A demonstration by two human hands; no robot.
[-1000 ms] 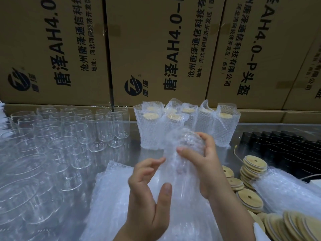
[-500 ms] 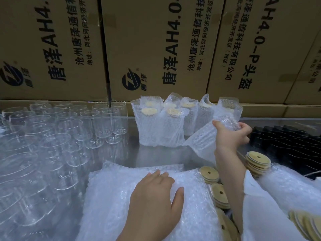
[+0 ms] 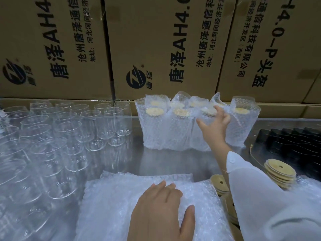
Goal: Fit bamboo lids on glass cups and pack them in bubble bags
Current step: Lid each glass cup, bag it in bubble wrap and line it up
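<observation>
At the back of the steel table (image 3: 173, 162), against the printed cartons (image 3: 165, 49), a row of packed cups (image 3: 156, 129) stands upright in bubble wrap, with bamboo discs showing at their tops. The right hand (image 3: 214, 126) is stretched forward to this row, at the bagged cup (image 3: 201, 138) second from the right end. Its thumb is spread leftward across the near face of the bag and its fingers (image 3: 219, 111) curve over the top edge. Whether it grips the bag or only touches it cannot be told. That cup stands on its base, close among its neighbours.

The left hand (image 3: 161, 213) lies flat, palm down, fingers straight and together, on the stack of bubble bags (image 3: 111, 206) at the near edge. It holds nothing.

Finding on the next move: this cup appears to be in place, so a fresh cup is due. The bare glass cups (image 3: 69, 131) stand in ranks to the left of the bag stack, mouths up, long axis vertical, and well apart from the right hand. The left hand is plainly the nearer of the two. The bamboo lids (image 3: 279, 173) are stacked flat to the right, just beside the white sleeve (image 3: 260, 197), so the right hand would be the nearer to those once drawn back. Dark ribbed items (image 3: 295, 141) at the far right play no evident part
</observation>
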